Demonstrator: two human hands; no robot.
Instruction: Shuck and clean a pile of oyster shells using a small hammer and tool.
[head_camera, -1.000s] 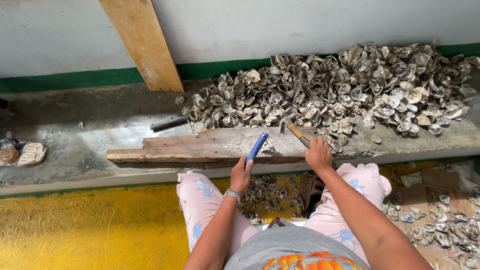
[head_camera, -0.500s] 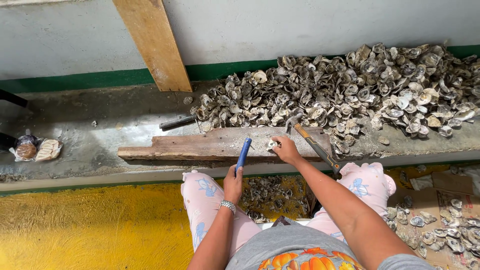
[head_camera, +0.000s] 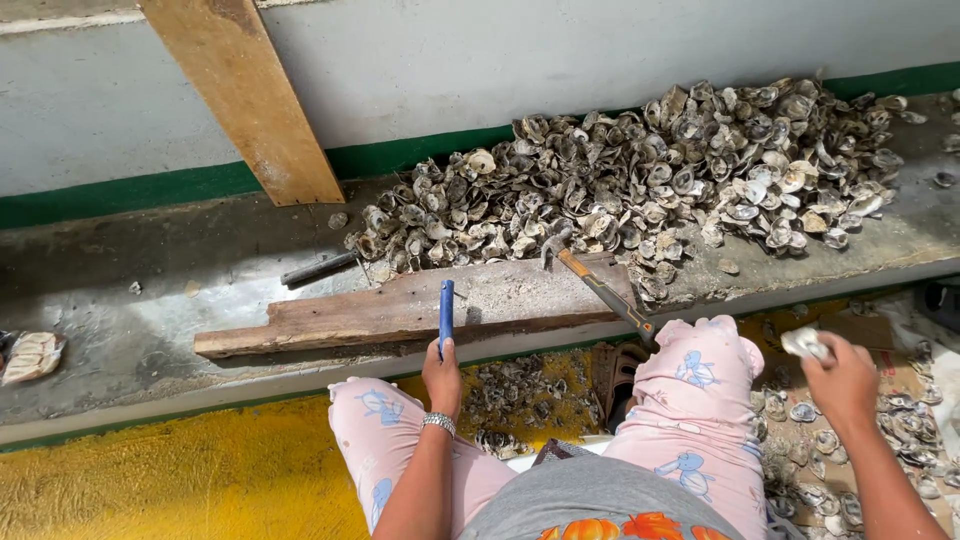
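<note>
Left grip (head_camera: 442, 375) clasping blue tool (head_camera: 446, 312), right grip (head_camera: 843, 378) holding shell (head_camera: 805, 343)

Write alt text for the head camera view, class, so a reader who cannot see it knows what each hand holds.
A seated person's left hand holds a blue-handled tool upright against a worn wooden board, while the right hand grips a pale shell out to the side. A hammer lies on the board before a large pile of shells on a concrete ledge.
</note>
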